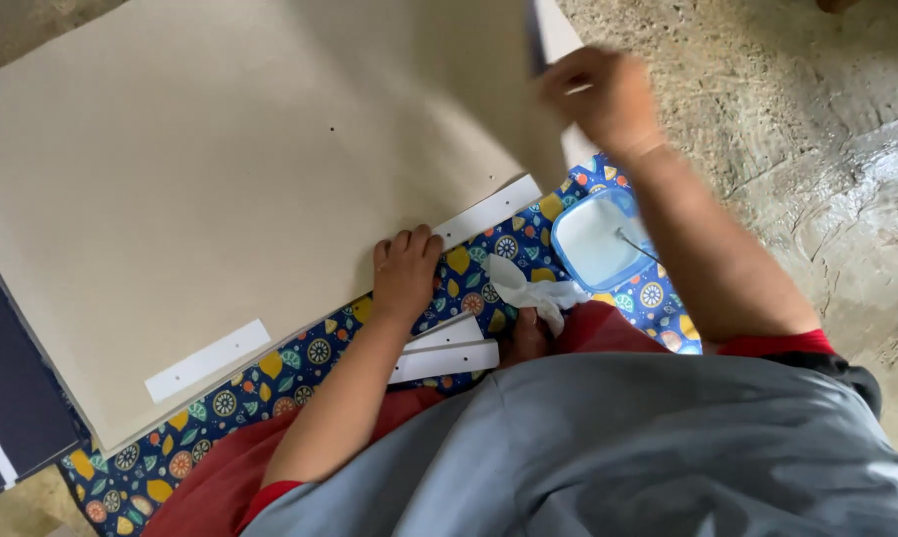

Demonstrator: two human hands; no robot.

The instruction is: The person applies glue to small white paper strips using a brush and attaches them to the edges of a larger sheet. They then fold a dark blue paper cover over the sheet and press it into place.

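The right hand [600, 94] is smeared by motion, so its fingers and whatever it grips can't be made out. The big beige board [240, 169] runs off the top and left edges. The left hand [405, 268] hides part of a white strip [489, 211]. The patterned cloth [300, 363] disappears beneath the board.

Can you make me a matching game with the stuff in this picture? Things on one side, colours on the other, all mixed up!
Things:
1. big board
2. small tub
3. patterned cloth
4. strip by the left hand

Colours:
a. blue with yellow and orange shapes
b. white
c. beige
d. light blue rim

Pairs: 1-c, 2-d, 3-a, 4-b
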